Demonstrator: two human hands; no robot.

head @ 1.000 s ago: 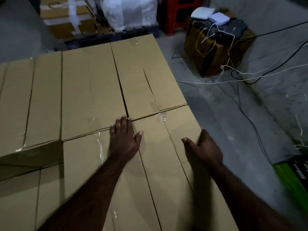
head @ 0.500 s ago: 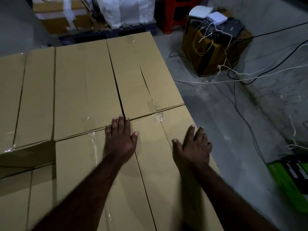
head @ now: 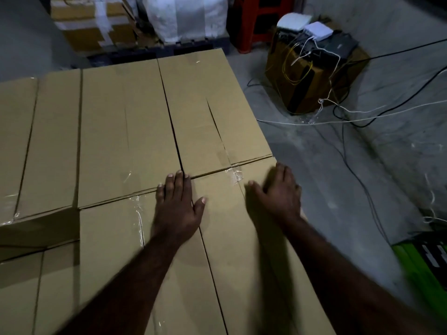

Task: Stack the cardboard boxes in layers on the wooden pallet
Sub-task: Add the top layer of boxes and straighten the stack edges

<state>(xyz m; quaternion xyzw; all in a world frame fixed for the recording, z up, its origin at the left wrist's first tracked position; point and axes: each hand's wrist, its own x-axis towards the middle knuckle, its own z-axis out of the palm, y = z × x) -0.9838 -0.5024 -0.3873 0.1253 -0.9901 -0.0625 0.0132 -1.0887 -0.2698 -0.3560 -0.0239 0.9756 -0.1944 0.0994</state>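
"While my left hand [head: 177, 209] stays flat on the seam, fingers straight and thumb out, my right hand [head: 278, 197] has come off the box's side edge and slid forward over the top toward the far right corner. It's blurred, but the fingers look laid out flat, gripping nothing."

"So the box is down?"

"I'd say so. The near box [head: 229, 250] lies under both palms, butted against the far box [head: 205, 112] with only a thin line between them, tops level. I'm pressing and squaring it, not carrying it."

"And the pallet?"

"Can't see it; the cardboard hides whatever is beneath. This layer isn't finished — to my left there's a gap [head: 38, 228] where a lower box top shows in shadow."

"Anything in your way?"

"Cables [head: 350, 151] trail across the concrete floor just right of the stack, running to a carton loaded with electronics [head: 312, 76], and something green [head: 420, 269] sits by my right elbow. Fetching the next box, I'd mind my feet there. Farther back stand a white sack [head: 186, 18], a taped carton [head: 92, 22] and a red stool [head: 254, 22] — well apart from my stack."
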